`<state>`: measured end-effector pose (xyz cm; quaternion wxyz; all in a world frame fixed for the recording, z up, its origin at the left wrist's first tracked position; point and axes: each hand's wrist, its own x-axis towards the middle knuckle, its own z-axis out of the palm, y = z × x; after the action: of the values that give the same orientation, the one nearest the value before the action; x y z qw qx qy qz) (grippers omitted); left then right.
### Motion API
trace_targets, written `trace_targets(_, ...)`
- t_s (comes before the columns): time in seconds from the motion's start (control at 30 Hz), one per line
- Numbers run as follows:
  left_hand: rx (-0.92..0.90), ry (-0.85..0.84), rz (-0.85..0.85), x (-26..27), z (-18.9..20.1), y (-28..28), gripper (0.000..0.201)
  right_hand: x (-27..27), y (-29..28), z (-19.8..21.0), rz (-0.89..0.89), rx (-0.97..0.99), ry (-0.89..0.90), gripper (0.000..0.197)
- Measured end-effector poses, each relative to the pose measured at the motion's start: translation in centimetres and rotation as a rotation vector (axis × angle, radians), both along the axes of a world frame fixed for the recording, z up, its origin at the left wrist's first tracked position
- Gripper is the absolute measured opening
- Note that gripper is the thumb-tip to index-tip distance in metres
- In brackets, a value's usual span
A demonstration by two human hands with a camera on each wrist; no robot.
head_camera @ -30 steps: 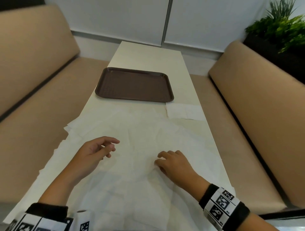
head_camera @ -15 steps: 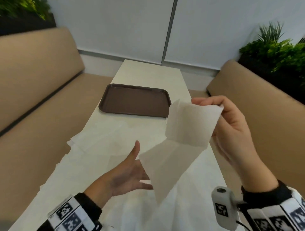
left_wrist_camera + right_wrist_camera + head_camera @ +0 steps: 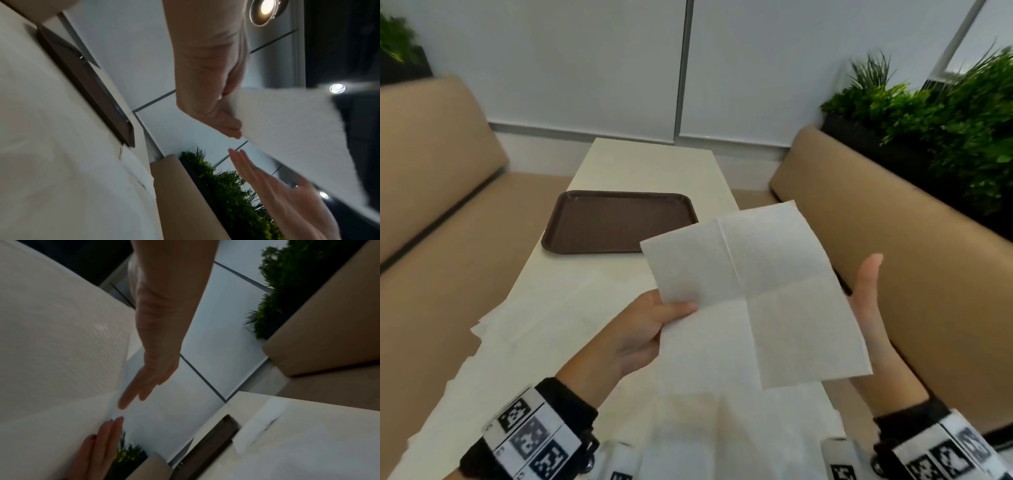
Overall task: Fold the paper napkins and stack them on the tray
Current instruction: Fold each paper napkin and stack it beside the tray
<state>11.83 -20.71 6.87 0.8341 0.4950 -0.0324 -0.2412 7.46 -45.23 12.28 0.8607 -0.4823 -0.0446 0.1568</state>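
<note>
A white paper napkin [image 3: 753,301], opened flat with crossed crease lines, hangs in the air above the table. My left hand [image 3: 650,329] pinches its left edge between thumb and fingers; the left wrist view shows this grip on the napkin [image 3: 287,129]. My right hand [image 3: 866,294] stands at the napkin's right edge with fingers straight, gripping nothing, and the right wrist view shows its straight fingers [image 3: 144,382] beside the sheet [image 3: 51,337]. The brown tray [image 3: 571,236] lies further back on the table, its inside bare. Several more napkins [image 3: 551,329] lie spread on the table under my hands.
The narrow cream table [image 3: 654,164] runs away from me between two tan benches [image 3: 431,192] [image 3: 914,260]. A folded napkin [image 3: 263,421] lies by the tray's near right corner. Planters with green plants [image 3: 935,113] stand behind the right bench, and a white wall closes the far end.
Half a second ago my right hand pinched the napkin's top corner while my left hand was open beneath. Now my left hand pinches its left edge, the sheet has spread flat, and my right hand has let go.
</note>
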Motion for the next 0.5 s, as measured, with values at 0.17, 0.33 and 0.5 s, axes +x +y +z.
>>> trace_targets(0.17,0.182,-0.159,0.1,0.1,1.0,1.8,0.023,0.9,-0.9,-1.6,-0.129,-0.4,-0.159,0.04)
trace_targets(0.33,0.262,-0.364,0.015,0.0,1.7,3.9,0.028,2.0,-0.6,-2.2,-0.133,-0.55,-0.235,0.026)
trace_targets(0.5,0.381,-0.398,-0.084,0.4,1.2,5.6,0.025,2.6,-0.9,-3.3,-0.007,-0.617,-0.327,0.033)
